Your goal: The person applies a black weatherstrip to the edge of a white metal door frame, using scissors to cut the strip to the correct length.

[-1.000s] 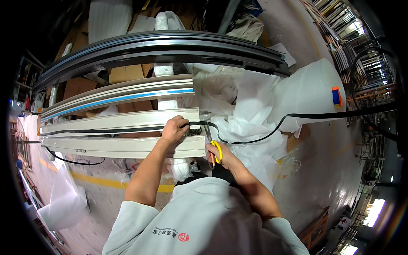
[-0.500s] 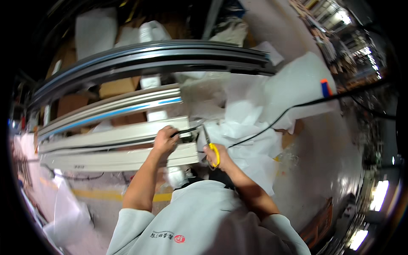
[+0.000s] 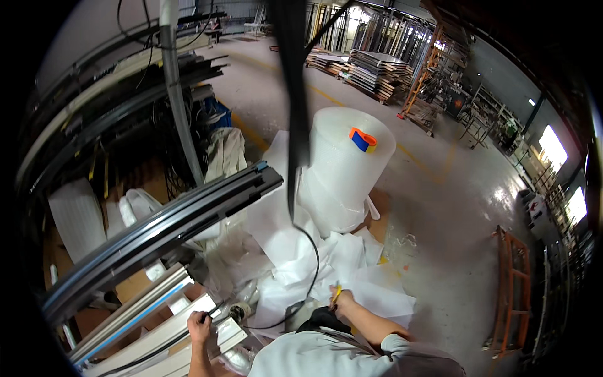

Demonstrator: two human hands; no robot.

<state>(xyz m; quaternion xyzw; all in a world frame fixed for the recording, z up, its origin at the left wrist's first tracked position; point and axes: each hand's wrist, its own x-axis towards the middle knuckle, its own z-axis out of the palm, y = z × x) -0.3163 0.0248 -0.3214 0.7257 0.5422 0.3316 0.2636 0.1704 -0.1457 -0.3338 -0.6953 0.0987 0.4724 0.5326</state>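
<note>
My left hand is closed on a black rubber-like strip at the end of a cream-coloured profile. The strip runs back along that profile, and a short end sticks out past my fingers. My right hand is closed around yellow-handled scissors, held apart from the strip to the right of the profiles. Their blades are too small and blurred to make out. A black cord hangs from above, curves between my hands and reaches the profile ends near my left hand.
Dark metal profiles lie beyond the cream ones. A large roll of white wrap, with an orange and blue tape ring on top, stands ahead. Loose white sheets spread around its base. An orange rack frame stands at right.
The view has swung right and up, bringing the wrap roll and workshop floor into sight. My right hand with the scissors has moved away from the strip; my left hand still grips it.
</note>
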